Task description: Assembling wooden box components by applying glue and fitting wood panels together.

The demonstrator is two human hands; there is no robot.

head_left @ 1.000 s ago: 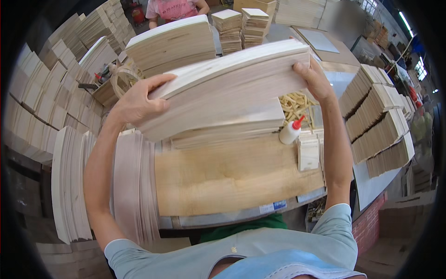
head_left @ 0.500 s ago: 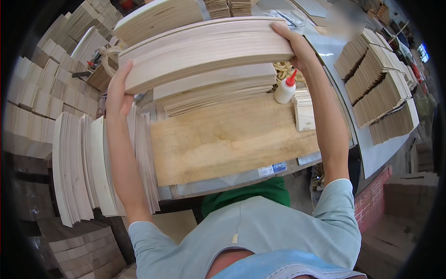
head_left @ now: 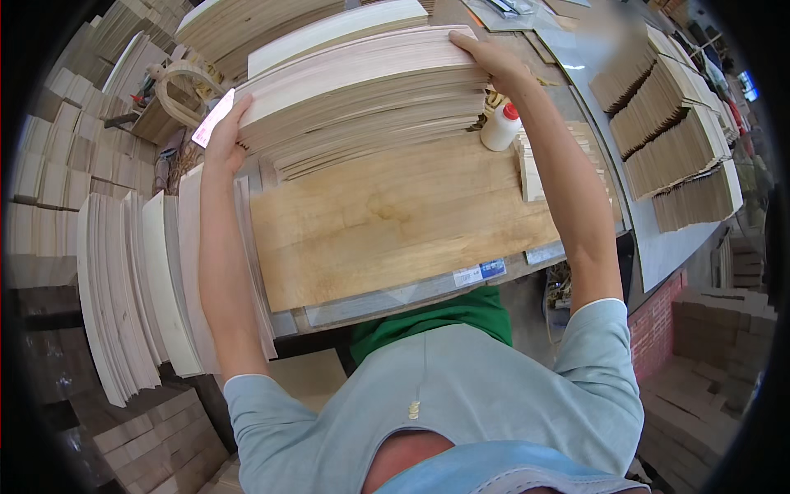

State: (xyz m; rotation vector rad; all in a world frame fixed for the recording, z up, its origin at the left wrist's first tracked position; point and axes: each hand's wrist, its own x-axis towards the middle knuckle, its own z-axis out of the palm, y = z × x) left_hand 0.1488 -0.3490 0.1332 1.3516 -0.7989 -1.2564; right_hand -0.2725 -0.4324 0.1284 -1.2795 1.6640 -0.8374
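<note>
A thick bundle of pale wooden boards (head_left: 362,78) spans the far part of the workbench, resting on a stack of like boards (head_left: 378,132). Gripping its left end is my left hand (head_left: 226,136), thumb on top, the other fingers partly hidden. At the right end my right hand (head_left: 494,59) is closed round the corner, its thumb on the top face. Beside my left hand shows a thin white panel with pinkish marks (head_left: 214,118); I cannot make out what it is. Just below my right hand stands a white bottle with a red cap (head_left: 500,128).
A bare plywood sheet (head_left: 395,222) covers the near bench. Small wooden pieces (head_left: 531,169) lie by my right forearm. Long boards stand on edge at the left (head_left: 115,288). Stacked panels (head_left: 666,132) fill the right-hand table. Behind the bundle lies another pale board stack (head_left: 337,34).
Both hands have brought the bundle down and slightly nearer onto the stack. The white panel beside my left hand has come into sight. The view has shifted a little.
</note>
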